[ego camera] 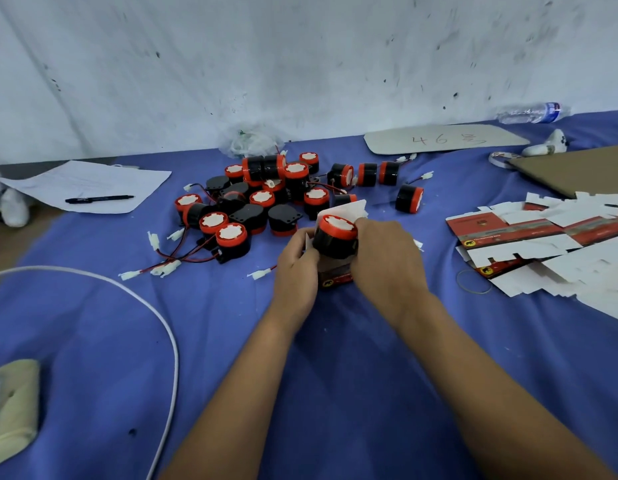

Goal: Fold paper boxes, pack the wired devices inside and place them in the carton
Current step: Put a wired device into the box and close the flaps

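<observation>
At the far left edge, a pale yellow cloth (15, 407) lay on the blue table (93, 341), and a white cable (169, 341) made a curve beside it. Further back, a black pen (99, 199) rested on a white sheet of paper (89, 183). In the middle of the table was a pile of wired devices (266, 199), black round bodies with red rims and white tops, their red and black wires with white connectors spread toward the front.

Just in front of this pile, the left hand (297, 261) gripped the left side of a small paper box (335, 271), which stood on the table with its white flap raised behind. The right hand (387, 258) had its fingers curled round one wired device (335, 237) and held it at the open top of the box, partly inside. The two hands were close together, one on each side of the box.

To the right, a heap of flat unfolded boxes (550, 244), white with red print, lay near a rubber band (474, 282). Behind them were a brown cardboard sheet (577, 171), a grey board with handwritten "46" (442, 138), and a plastic bottle (532, 112) lying on its side.
</observation>
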The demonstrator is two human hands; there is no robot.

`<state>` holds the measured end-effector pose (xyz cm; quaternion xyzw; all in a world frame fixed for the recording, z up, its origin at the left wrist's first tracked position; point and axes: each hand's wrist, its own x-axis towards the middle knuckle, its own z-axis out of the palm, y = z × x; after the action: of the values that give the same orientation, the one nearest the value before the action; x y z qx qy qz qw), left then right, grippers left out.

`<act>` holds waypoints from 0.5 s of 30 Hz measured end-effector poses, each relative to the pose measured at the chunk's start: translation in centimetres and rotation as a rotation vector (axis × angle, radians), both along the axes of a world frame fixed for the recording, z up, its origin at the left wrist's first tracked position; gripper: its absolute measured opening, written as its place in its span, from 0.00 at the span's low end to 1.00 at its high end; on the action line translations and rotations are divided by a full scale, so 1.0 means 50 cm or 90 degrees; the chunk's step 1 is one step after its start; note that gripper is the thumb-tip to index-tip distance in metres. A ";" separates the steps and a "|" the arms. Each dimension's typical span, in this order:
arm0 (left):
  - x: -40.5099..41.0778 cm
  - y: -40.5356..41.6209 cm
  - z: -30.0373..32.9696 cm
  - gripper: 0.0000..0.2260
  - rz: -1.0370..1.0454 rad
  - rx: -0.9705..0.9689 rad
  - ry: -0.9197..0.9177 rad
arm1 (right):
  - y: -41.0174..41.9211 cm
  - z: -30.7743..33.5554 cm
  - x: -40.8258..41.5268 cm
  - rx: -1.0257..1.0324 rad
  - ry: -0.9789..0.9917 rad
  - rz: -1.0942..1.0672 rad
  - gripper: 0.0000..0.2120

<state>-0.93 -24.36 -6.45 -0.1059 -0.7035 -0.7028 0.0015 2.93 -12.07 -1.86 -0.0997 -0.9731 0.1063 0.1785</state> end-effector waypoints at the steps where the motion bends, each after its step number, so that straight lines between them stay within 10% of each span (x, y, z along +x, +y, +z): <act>1: -0.002 0.002 -0.003 0.13 0.019 -0.003 -0.001 | 0.001 0.002 -0.002 -0.031 -0.020 0.032 0.07; 6: -0.008 0.002 -0.005 0.18 0.023 -0.078 0.053 | 0.008 0.013 -0.006 -0.340 -0.059 0.101 0.20; 15: -0.002 0.010 -0.003 0.15 0.023 -0.101 0.070 | -0.019 -0.022 -0.004 -0.138 0.054 -0.023 0.21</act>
<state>-1.04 -23.86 -6.63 -0.1313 -0.7578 -0.6376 0.0442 2.72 -13.01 -2.98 -0.1315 -0.9456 0.2114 0.2096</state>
